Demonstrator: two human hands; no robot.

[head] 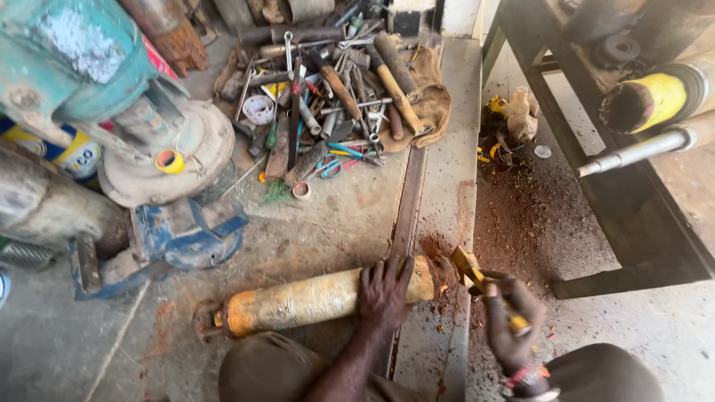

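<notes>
A worn yellow cylinder (298, 301) lies on its side across the concrete floor, its rusty open end pointing right over a metal rail (406, 216). My left hand (383, 292) presses down on the cylinder near that end. My right hand (510, 320) grips a yellow-handled tool (471, 268) whose tip is at the cylinder's mouth. Reddish rust powder (521, 223) is scattered around the mouth and over the floor to the right.
A heap of hand tools (335, 97), with hammers, wrenches and pliers, lies at the back centre. A teal machine on a blue base (179, 238) stands left. A dark metal frame (633, 223) with yellow and steel cylinders (655, 100) is at right. My knees are at the bottom.
</notes>
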